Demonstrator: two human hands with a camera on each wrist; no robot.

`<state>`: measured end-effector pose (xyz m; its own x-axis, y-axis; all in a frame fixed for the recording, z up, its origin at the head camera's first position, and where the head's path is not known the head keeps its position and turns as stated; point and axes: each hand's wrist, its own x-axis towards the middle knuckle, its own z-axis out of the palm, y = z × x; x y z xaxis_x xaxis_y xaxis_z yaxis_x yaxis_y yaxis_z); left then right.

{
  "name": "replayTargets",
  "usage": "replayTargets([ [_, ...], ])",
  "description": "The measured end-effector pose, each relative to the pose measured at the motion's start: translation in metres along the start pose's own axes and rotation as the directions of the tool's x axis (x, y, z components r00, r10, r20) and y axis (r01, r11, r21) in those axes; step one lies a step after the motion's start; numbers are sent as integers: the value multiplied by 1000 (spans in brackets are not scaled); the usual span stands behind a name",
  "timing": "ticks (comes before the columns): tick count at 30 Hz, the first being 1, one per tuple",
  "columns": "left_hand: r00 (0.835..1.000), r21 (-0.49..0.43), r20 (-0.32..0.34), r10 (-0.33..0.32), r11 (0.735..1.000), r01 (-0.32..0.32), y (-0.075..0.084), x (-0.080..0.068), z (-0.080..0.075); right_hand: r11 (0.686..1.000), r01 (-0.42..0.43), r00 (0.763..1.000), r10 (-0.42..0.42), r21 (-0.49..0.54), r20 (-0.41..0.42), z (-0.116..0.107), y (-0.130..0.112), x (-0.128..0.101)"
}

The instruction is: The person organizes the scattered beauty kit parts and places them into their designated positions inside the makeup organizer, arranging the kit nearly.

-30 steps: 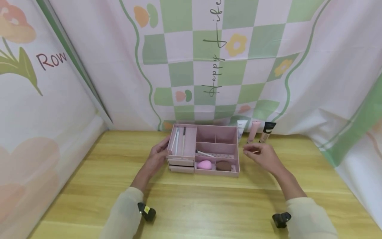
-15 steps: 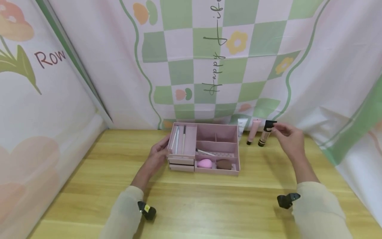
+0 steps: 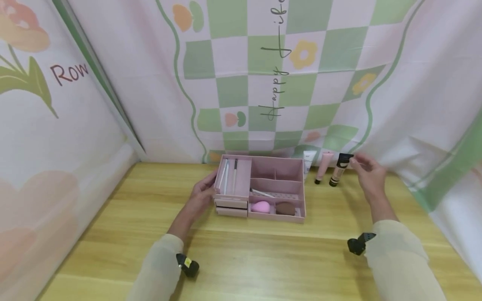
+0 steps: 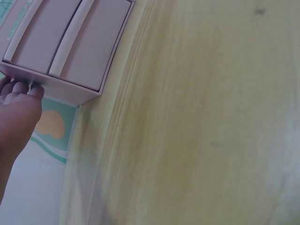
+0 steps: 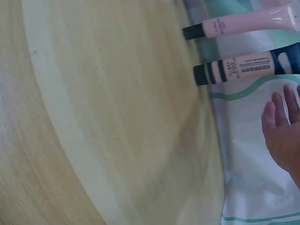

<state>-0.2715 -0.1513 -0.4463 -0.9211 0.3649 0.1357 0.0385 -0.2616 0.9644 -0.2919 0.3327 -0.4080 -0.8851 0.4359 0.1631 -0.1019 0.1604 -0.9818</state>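
Pink plastic organiser (image 3: pixel 260 188) sits mid-counter (image 3: pixel 241 259), with two drawer fronts (image 4: pixel 70 40) on its near left. Its left bay holds brushes (image 3: pixel 229 175); its front bay holds a pink sponge (image 3: pixel 260 206) and a brown sponge (image 3: pixel 285 208). At the organiser's 9 o'clock, the left hand (image 3: pixel 201 196) rests against its side wall, fingers fairly straight and pressed to the plastic, holding nothing; the left wrist view shows the fingertips (image 4: pixel 21 89) at the box's corner.

At the organiser's 2 o'clock three tubes lean upright against the cloth backdrop (image 3: pixel 395 104): a white tube (image 3: pixel 308 161), a pink tube (image 3: pixel 324 165), and a black-capped tube (image 3: pixel 340 168), farthest right. The right hand (image 3: pixel 367 171) is at that last tube's 3 o'clock, thumb and forefinger reaching to its black top. Whether they touch it I cannot tell. In the right wrist view the fingers (image 5: pixel 276 117) are spread and loose, apart from the tube, so the grip looks open and empty.

By my reading, the step in hand is reaching for the black-capped tube while the other hand steadies the organiser. The next move calls for pinching the tube near its top without knocking the pink tube just beside it.
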Motion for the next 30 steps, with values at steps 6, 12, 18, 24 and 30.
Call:
replayTargets([
  [6, 1000, 3, -1, 4, 1000, -4, -2, -1, 1, 962, 64, 986, -19, -265, 168, -2, 13, 2],
  [12, 1000, -10, -15, 4, 1000, -4, -1, -1, 2, 967, 102, 974, -49, -233, 222, 3, 14, 7],
  [18, 1000, -9, -21, 1, 1000, -1, 3, -1, 3, 976, 147, 972, -112, -162, 207, 8, 17, 10],
  [24, 1000, -15, -26, 7, 1000, -7, 2, -1, 4, 961, 187, 974, -155, -204, 163, 10, 21, 11],
  [30, 999, -9, -48, 1, 1000, -1, 1, 0, 4, 969, 173, 977, -147, -176, 154, 11, 22, 10],
])
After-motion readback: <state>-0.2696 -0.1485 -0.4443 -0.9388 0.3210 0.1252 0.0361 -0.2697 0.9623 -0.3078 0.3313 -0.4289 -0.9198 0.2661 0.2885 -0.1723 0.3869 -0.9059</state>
